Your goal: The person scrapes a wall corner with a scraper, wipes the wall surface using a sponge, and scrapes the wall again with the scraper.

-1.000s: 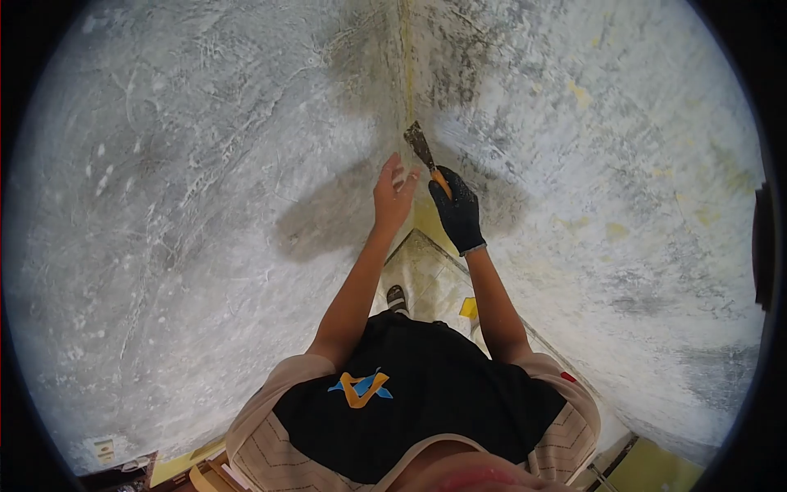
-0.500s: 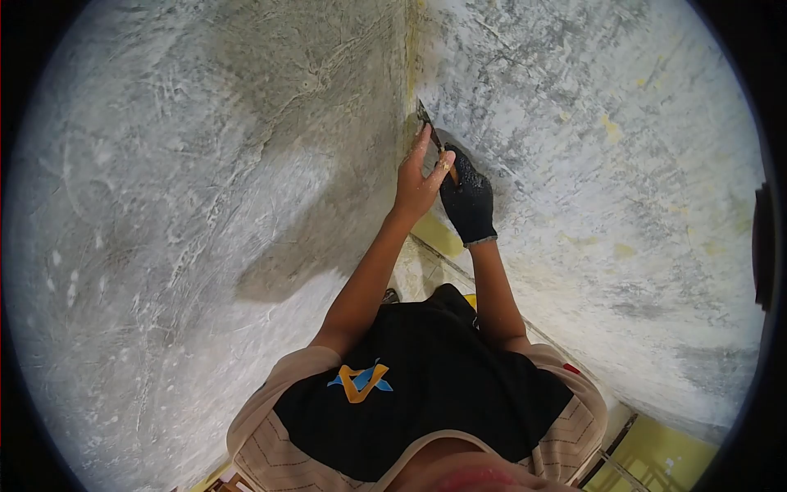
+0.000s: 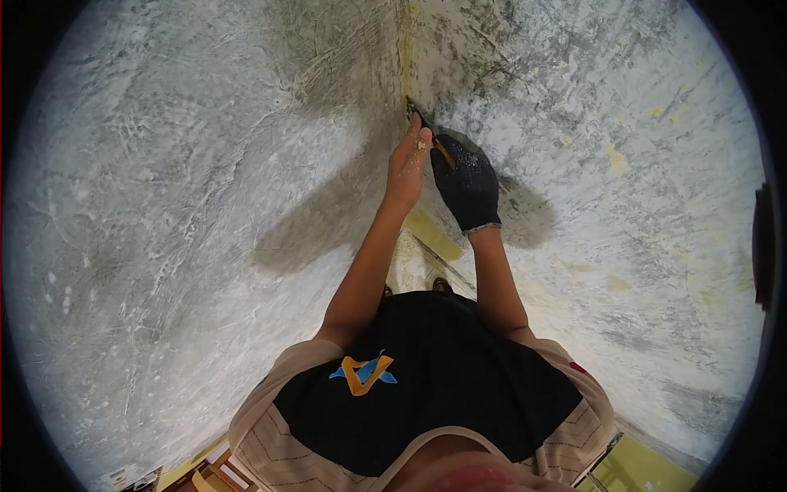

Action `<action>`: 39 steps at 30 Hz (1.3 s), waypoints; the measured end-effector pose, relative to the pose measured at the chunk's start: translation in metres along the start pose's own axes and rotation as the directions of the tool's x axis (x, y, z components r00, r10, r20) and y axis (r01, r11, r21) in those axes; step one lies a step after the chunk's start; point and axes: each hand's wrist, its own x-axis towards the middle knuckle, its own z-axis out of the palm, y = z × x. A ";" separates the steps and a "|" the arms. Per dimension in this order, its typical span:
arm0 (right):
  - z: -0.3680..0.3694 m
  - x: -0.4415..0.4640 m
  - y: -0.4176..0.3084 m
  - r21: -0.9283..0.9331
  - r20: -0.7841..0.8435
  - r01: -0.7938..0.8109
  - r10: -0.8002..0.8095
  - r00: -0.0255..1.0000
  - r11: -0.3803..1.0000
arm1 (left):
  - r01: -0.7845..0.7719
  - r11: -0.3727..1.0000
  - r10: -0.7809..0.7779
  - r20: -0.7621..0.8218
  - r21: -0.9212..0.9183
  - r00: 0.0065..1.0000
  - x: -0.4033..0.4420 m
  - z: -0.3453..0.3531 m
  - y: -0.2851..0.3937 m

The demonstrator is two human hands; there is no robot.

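Observation:
In the corner between two rough walls, my right hand (image 3: 467, 187), in a black knit glove, is closed around the wooden handle of a scraper (image 3: 446, 154). The tool's narrow dark blade points up and rests at the corner line. My bare left hand (image 3: 405, 170) is just left of it, fingers stretched upward beside the blade. Pale crumbs cling to its thumb and fingertips. Whether those fingertips press on the blade is hard to make out.
The left wall (image 3: 164, 205) is grey and patchy; the right wall (image 3: 623, 221) bears grey smears and yellow spots. Below my arms are a yellow-green strip (image 3: 433, 235) and my shoes. Brown wooden furniture (image 3: 217, 474) shows at the bottom left.
The blade has shifted slightly left into the corner line. My left hand has turned, and its thumb has moved up toward the fingers. The view has tilted a little.

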 end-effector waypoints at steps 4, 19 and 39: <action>-0.007 0.003 -0.005 -0.004 0.094 -0.014 0.014 0.996 1.000 | -0.012 0.998 0.011 -0.016 -0.056 1.000 0.003 0.006 -0.012; 0.005 -0.006 0.029 0.088 0.011 0.206 -0.208 0.978 0.975 | 0.064 0.962 -0.086 -0.072 -0.265 0.994 -0.009 0.022 -0.033; 0.036 -0.038 0.007 0.697 0.472 -0.568 0.317 0.823 0.438 | 0.088 0.938 -0.110 -0.047 -0.335 0.993 -0.013 -0.002 -0.031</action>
